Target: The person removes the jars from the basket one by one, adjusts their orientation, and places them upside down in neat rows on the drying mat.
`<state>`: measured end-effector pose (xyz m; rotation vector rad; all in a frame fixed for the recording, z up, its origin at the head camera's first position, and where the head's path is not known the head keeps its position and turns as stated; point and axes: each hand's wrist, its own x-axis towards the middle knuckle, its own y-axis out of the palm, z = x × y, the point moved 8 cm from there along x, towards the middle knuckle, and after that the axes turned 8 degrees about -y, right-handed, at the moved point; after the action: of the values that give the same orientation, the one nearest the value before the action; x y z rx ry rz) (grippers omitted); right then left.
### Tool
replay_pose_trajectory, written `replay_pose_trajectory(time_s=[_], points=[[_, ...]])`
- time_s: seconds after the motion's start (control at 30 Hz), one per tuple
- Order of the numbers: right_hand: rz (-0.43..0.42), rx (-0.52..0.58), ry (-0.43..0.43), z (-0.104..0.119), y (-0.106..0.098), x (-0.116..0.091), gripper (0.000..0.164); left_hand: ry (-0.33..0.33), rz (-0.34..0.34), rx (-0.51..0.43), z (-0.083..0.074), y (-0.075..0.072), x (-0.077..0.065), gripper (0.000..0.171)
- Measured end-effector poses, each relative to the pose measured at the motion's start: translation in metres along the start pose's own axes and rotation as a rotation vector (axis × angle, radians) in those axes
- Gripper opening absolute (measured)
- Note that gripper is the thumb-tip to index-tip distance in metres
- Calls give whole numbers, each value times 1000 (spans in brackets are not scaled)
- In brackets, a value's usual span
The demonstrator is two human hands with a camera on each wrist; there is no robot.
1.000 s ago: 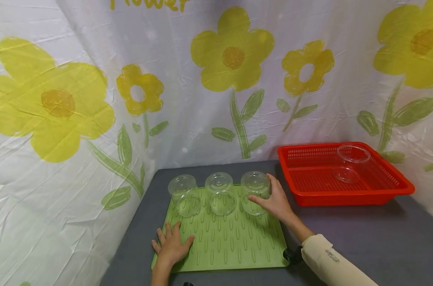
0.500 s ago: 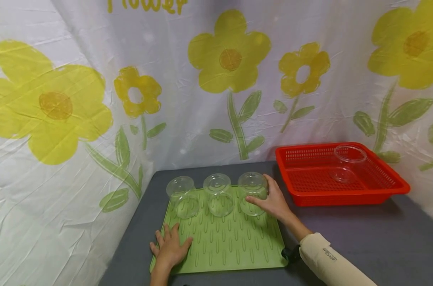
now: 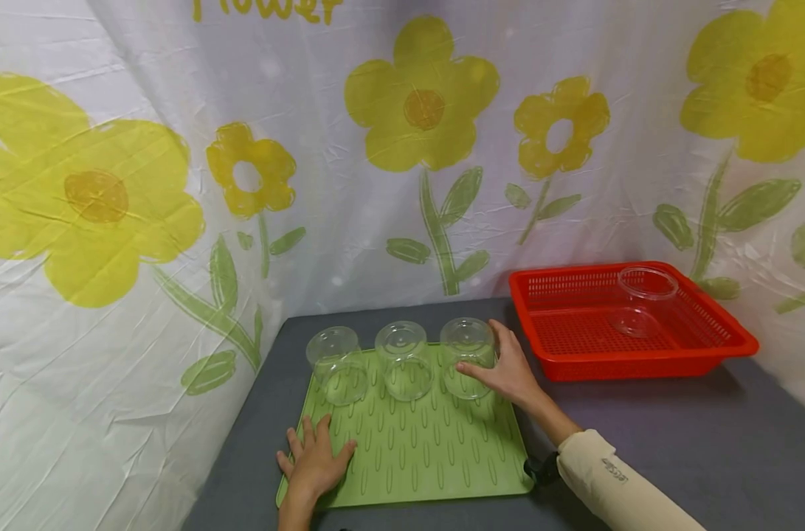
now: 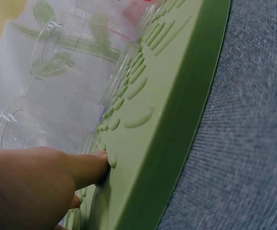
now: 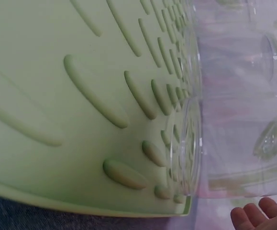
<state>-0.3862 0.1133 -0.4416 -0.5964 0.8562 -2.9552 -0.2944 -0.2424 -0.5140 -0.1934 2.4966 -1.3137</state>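
My right hand (image 3: 511,372) holds the rightmost clear plastic jar (image 3: 465,343), thumb on its near side and fingers round its right side. In the right wrist view, the fingertips (image 5: 258,215) show beside this jar (image 5: 243,163). It stands mouth down on a green ridged mat (image 3: 435,457), in a row with a middle clear jar (image 3: 402,346) and a left clear jar (image 3: 336,354), also upside down. My left hand (image 3: 314,461) rests on the mat's left front part with its fingers spread. In the left wrist view the thumb (image 4: 88,167) touches the mat.
A red plastic basket (image 3: 615,369) stands at the back right of the grey table (image 3: 641,450). Another clear jar (image 3: 641,302) stands in it, mouth up. A white curtain with yellow flowers (image 3: 349,243) hangs behind the table.
The whole head view has shifted slightly left. Both hands and the jars keep their places on the mat.
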Motion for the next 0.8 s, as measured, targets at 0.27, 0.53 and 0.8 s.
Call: replay_pose_trajectory(time_s=[0.27,0.53,0.8], points=[[-59,56,-99,10,-16,0,103,-3,-4,19,3,1,2,81],[-231,157,-262,26,-56,7,74,8,-7,-2,3,2,3,81],[-414,101,-251,19,-111,17,54,-8,13,3,2,3,3,81]])
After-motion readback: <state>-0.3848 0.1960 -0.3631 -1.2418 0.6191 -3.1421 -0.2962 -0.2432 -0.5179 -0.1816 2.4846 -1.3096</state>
